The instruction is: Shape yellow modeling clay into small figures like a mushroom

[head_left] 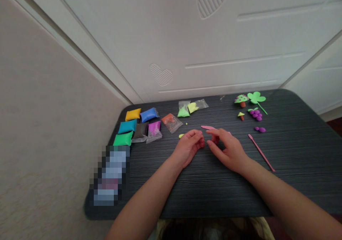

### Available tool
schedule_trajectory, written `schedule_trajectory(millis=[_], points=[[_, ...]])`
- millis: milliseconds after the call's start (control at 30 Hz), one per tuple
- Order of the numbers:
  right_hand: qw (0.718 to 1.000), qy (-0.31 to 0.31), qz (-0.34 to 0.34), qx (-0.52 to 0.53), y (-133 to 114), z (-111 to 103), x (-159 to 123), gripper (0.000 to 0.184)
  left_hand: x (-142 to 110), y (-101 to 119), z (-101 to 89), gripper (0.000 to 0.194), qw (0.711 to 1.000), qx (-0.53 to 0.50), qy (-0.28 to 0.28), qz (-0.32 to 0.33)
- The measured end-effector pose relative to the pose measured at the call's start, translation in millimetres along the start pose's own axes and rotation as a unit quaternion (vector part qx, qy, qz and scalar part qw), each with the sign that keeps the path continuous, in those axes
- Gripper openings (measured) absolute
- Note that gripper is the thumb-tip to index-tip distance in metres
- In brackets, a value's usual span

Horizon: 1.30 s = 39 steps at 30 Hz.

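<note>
My left hand [189, 146] and my right hand [227, 148] meet at their fingertips over the middle of the dark table [213, 193]. Both sets of fingers are pinched together on something small and reddish that I cannot make out. A pink flat tool [207, 127] lies just behind the right fingers. A small yellow-green clay bit [181, 136] sits beside the left hand. Further right lies a long pink modelling stick [260, 152].
Packets of coloured clay lie at the back left: orange [133, 114], blue [148, 114], teal [127, 126], green [123, 139], purple [154, 128]. Opened bags [190, 107] sit behind the hands. Clay mushrooms [241, 100], a green clover [256, 98] and purple grapes [256, 115] stand back right.
</note>
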State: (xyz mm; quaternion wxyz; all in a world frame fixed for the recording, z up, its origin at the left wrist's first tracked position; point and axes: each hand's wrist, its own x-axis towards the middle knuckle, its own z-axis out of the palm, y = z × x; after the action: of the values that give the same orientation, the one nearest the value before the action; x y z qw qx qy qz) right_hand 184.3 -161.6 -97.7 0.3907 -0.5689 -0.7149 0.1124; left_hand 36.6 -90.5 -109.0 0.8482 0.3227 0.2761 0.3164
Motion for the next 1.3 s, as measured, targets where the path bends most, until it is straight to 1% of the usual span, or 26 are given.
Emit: schedule_trajectory(millis=[67, 167, 300, 467, 767, 1067, 1200, 1300], points=[[1.0, 0.002, 0.0, 0.0, 0.2, 0.6, -0.1, 0.03, 0.0, -0.4, -0.7, 0.021, 1.0, 0.0, 0.0, -0.004], [1.0, 0.004, -0.001, -0.001, -0.7, 1.0, 0.2, 0.029, 0.5, -1.2, -1.4, 0.023, 1.0, 0.001, 0.002, -0.008], [1.0, 0.002, -0.001, -0.002, -3.5, -0.6, 1.8, 0.03, 1.2, -1.2, -1.7, 0.018, 1.0, 0.002, -0.001, -0.012], [1.0, -0.002, 0.001, -0.001, -4.9, -2.4, 2.9, 0.032, 0.9, -1.0, -1.8, 0.022, 1.0, -0.002, -0.005, -0.018], [1.0, -0.008, 0.003, -0.005, -5.2, -2.1, 2.6, 0.033, 2.8, -2.7, -3.4, 0.022, 1.0, 0.0, -0.001, 0.003], [1.0, 0.005, 0.002, -0.01, -1.8, 0.7, 2.3, 0.029, 1.7, -0.7, -0.2, 0.014, 1.0, -0.019, 0.016, 0.0], [1.0, 0.003, 0.002, -0.011, -2.1, 0.7, 2.1, 0.028, 2.9, -0.1, 0.2, 0.024, 0.999, -0.039, 0.031, -0.001], [1.0, -0.001, 0.004, -0.011, -3.2, -0.9, 2.2, 0.028, 2.9, 0.1, -0.2, 0.024, 0.998, -0.045, 0.035, -0.002]])
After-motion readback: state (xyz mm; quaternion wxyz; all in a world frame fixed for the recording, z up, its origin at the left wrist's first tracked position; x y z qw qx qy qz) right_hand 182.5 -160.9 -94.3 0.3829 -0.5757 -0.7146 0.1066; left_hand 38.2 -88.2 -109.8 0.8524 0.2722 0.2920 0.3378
